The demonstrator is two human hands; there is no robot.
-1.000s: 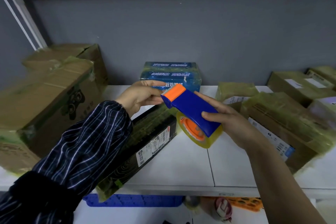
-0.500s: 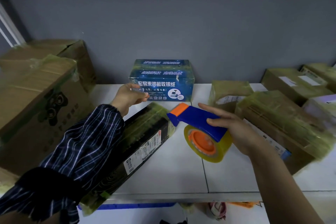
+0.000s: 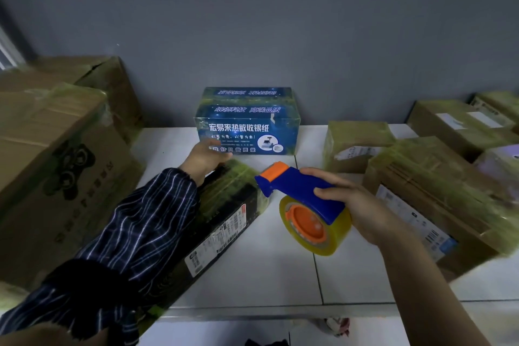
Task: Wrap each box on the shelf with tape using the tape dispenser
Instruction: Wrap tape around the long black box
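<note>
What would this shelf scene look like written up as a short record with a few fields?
Setting: white shelf against a grey wall
Right hand: grips blue and orange plastic tape dispenser carrying a yellowish tape roll
Left hand: over far end of long black taped box, near blue printed box; contact blurred
Other boxes: large brown cardboard box at left; taped brown cardboard boxes at right

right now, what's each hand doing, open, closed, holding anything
Left hand: blurred at the far end of the black box; its grip cannot be told.
Right hand: closed around the tape dispenser, holding it above the shelf.
</note>
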